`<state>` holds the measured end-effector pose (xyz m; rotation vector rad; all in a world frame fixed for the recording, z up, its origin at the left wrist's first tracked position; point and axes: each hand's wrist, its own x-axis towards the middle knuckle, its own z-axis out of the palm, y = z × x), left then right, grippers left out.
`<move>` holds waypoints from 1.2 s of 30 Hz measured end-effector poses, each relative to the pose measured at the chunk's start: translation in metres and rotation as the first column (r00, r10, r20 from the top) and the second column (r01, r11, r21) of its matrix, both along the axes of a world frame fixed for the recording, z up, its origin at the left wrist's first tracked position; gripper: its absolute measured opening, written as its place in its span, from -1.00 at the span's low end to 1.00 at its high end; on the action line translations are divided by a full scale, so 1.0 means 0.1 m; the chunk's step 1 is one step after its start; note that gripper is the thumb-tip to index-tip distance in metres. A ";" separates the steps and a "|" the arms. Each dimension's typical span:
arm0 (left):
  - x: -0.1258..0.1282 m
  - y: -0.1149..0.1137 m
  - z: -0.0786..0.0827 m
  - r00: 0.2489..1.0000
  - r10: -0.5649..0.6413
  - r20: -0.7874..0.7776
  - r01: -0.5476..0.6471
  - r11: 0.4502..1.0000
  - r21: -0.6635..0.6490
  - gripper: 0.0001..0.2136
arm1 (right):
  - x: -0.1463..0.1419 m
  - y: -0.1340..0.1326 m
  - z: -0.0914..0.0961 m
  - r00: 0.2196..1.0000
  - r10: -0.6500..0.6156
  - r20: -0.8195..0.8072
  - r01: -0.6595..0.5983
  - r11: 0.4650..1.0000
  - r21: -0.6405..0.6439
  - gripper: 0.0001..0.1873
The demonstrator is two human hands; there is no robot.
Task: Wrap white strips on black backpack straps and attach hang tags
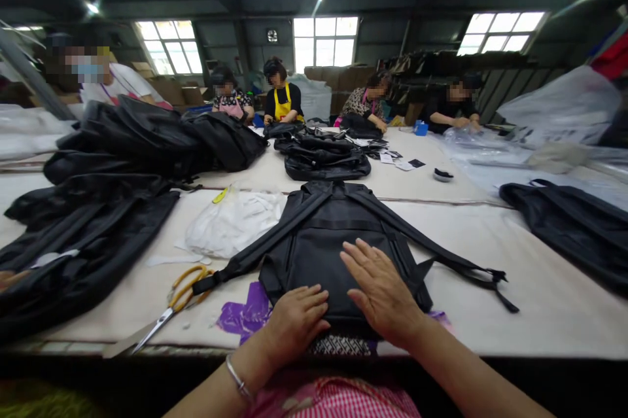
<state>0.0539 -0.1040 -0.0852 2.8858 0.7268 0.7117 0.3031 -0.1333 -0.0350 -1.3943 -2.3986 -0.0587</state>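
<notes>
A black backpack (314, 261) lies on the table in front of me with its straps upward and spread to both sides. My left hand (300, 314) rests on its lower left part, fingers stretched out. Flat on the right of the same panel lies my right hand (380, 287), its fingers extended and slightly apart. Neither hand grips anything. Scissors (182, 294) with yellow handles lie to the left, under the end of the left strap. Purple tape (246, 311) shows on the table beside the backpack's lower left corner.
Black backpacks are heaped at the left (137, 137), and a stack of them (321, 153) lies ahead. Another black bag (572, 222) is at the right. A clear plastic bag of white pieces (233, 222) sits near the scissors. Several co-workers stand across the table (490, 320).
</notes>
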 end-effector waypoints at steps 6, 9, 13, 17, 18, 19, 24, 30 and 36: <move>-0.48 0.47 0.44 0.897 0.437 0.063 -0.428 0.895 -0.127 -0.76 | -0.09 -0.01 -0.47 0.997 0.064 0.043 -0.049 0.957 -0.286 -0.32; -0.77 0.86 0.52 0.779 0.610 -0.150 -0.626 0.773 -0.108 -0.77 | -0.07 -0.02 -0.43 0.999 0.052 0.014 -0.045 0.950 -0.310 -0.32; -0.94 1.13 0.43 0.644 0.614 -0.456 -0.725 0.681 -0.107 -0.72 | -0.06 -0.04 -0.34 0.999 0.030 -0.037 -0.041 0.946 -0.322 -0.33; -0.95 1.19 0.45 0.590 0.638 -0.496 -0.735 0.678 -0.001 -0.62 | -0.06 -0.05 -0.32 0.997 0.022 -0.077 -0.046 0.942 -0.331 -0.33; -0.94 1.19 0.49 0.576 0.650 -0.496 -0.732 0.680 0.040 -0.60 | -0.05 -0.05 -0.32 0.996 0.024 -0.080 -0.050 0.942 -0.333 -0.32; -0.93 1.19 0.54 0.564 0.659 -0.498 -0.725 0.683 0.083 -0.60 | -0.05 -0.05 -0.32 0.996 0.027 -0.082 -0.052 0.941 -0.333 -0.32; -0.88 1.20 0.91 0.545 0.687 -0.480 -0.703 0.687 0.185 -0.51 | -0.04 -0.06 -0.31 0.995 0.019 -0.097 -0.050 0.943 -0.330 -0.33; -0.65 1.29 1.67 0.682 0.663 -0.310 -0.726 0.666 -0.173 -0.18 | -0.04 -0.07 -0.32 0.993 0.011 -0.115 -0.048 0.944 -0.326 -0.34; -0.11 1.26 2.31 0.806 0.569 0.163 -0.160 0.474 -0.866 -0.13 | -0.07 -0.08 -0.33 0.994 -0.001 -0.109 -0.034 0.947 -0.320 -0.36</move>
